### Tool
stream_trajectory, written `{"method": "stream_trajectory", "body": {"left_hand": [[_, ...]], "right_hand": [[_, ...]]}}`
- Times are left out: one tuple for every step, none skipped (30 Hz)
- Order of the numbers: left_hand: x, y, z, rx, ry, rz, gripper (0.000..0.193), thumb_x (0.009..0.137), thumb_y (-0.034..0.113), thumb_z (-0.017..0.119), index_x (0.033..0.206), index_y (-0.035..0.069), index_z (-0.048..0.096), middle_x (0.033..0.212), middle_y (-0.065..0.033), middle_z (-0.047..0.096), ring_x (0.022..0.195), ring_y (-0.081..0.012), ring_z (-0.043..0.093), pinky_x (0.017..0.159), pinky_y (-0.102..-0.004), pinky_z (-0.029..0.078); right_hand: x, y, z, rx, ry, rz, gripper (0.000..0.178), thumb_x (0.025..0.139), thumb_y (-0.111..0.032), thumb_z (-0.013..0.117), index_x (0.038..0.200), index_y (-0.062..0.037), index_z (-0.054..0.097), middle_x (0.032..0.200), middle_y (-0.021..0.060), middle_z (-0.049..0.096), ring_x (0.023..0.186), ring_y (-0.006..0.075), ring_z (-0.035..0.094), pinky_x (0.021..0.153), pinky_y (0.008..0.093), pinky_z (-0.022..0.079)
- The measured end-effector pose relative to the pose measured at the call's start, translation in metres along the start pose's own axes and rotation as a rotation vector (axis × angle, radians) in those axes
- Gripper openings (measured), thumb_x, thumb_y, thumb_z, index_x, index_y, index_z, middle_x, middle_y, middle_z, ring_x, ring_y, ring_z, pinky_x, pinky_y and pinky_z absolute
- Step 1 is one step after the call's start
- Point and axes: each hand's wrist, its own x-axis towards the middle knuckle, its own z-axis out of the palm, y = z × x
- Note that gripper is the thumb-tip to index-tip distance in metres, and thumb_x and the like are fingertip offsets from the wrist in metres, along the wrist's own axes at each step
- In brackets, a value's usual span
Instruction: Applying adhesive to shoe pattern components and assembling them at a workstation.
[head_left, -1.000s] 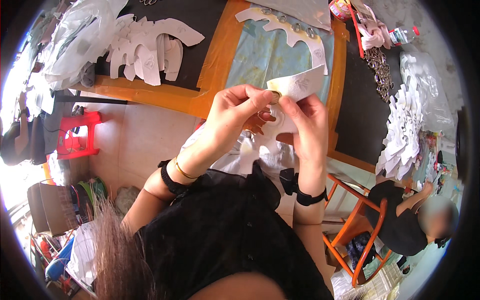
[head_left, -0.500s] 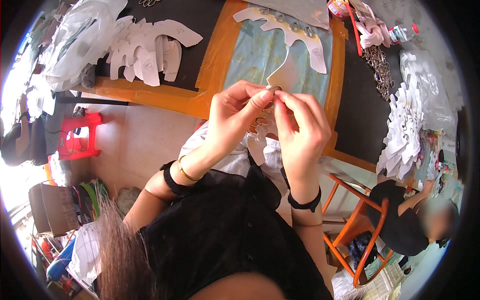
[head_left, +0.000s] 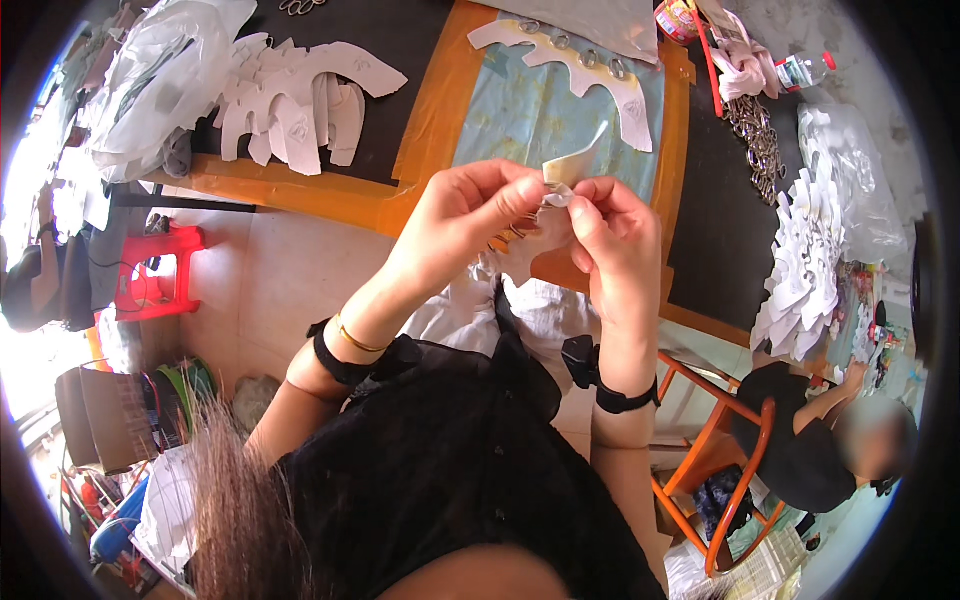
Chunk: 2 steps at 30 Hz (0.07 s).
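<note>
Over the near edge of the table, both my hands pinch one white cut-out piece [head_left: 570, 168], perhaps of leather or card, its upper end yellowish and curled. My left hand [head_left: 470, 215] closes thumb against fingers on its left side. My right hand [head_left: 620, 235] grips a folded tab on the right side. Below the left fingers, a few metal rings [head_left: 512, 237] show on the piece, partly hidden by the hand. Just beyond, a similar curved white piece [head_left: 632, 112] lies on the blue-green sheet [head_left: 500, 110], with several oval metal rings along its scalloped edge.
A stack of white cut-outs [head_left: 300, 135] and a clear plastic bag [head_left: 165, 80] lie on the left. On the right are a heap of metal rings [head_left: 762, 150], a pile of ringed white pieces [head_left: 800, 270] and a bottle [head_left: 800, 70]. Another person [head_left: 800, 435] sits by an orange chair [head_left: 700, 460].
The white piece has been turned, and its end now curls up to the right above my fingers. My right hand has shifted slightly right, its fingertips now on a folded tab.
</note>
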Motion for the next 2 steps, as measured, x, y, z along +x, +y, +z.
{"method": "stream_trajectory", "body": {"left_hand": [[-0.0018, 0.0011, 0.0032, 0.082, 0.014, 0.046, 0.019, 0.089, 0.016, 0.055, 0.099, 0.000, 0.058, 0.089, -0.0038, 0.061, 0.084, -0.0091, 0.059, 0.076, -0.0219, 0.048], [-0.0046, 0.0019, 0.0069, 0.165, 0.028, 0.087, 0.022, 0.088, 0.018, 0.056, 0.099, 0.000, 0.057, 0.089, -0.0036, 0.062, 0.084, -0.0093, 0.059, 0.077, -0.0219, 0.048]], "right_hand": [[0.0009, 0.0019, 0.0010, -0.097, 0.033, -0.090, 0.011, 0.080, -0.010, 0.062, 0.086, -0.0021, 0.059, 0.075, -0.0031, 0.056, 0.063, 0.0020, 0.048, 0.054, 0.0160, 0.038], [0.0010, 0.0041, 0.0039, -0.192, 0.068, -0.178, 0.012, 0.081, -0.011, 0.062, 0.087, -0.0023, 0.059, 0.075, -0.0030, 0.056, 0.067, 0.0034, 0.052, 0.056, 0.0168, 0.040]]}}
